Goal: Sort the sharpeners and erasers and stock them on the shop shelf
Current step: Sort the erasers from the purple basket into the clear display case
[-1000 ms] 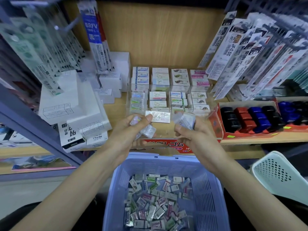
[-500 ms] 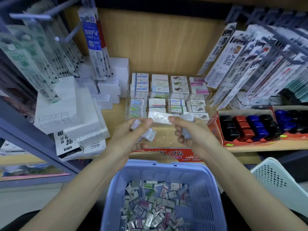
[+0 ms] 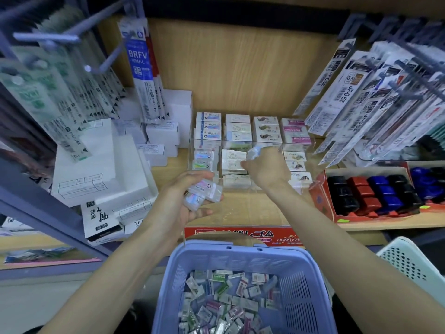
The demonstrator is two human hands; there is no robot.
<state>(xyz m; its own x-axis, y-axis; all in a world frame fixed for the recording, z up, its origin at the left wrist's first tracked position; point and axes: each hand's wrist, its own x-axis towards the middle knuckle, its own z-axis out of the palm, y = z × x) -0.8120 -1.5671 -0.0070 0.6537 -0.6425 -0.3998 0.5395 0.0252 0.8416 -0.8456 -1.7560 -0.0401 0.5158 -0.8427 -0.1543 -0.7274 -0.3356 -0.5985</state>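
Note:
A clear display tray (image 3: 304,186) on the wooden shelf holds rows of wrapped erasers (image 3: 237,127). My right hand (image 3: 266,168) reaches into the tray's second column and pinches a wrapped eraser (image 3: 255,151) over the stack there. My left hand (image 3: 190,196) hovers in front of the tray, palm up, holding a few wrapped erasers (image 3: 204,192). Below me a blue basket (image 3: 243,259) is full of loose wrapped erasers (image 3: 228,302).
A red box of black, red and blue sharpeners (image 3: 370,191) stands to the right of the tray. White boxes (image 3: 101,169) are stacked on the left. Hanging refill packs (image 3: 361,97) crowd both sides. A white basket (image 3: 409,263) sits at lower right.
My right hand has moved forward from beside the left hand into the tray with an eraser. The left hand has dropped slightly and stays in front of the tray.

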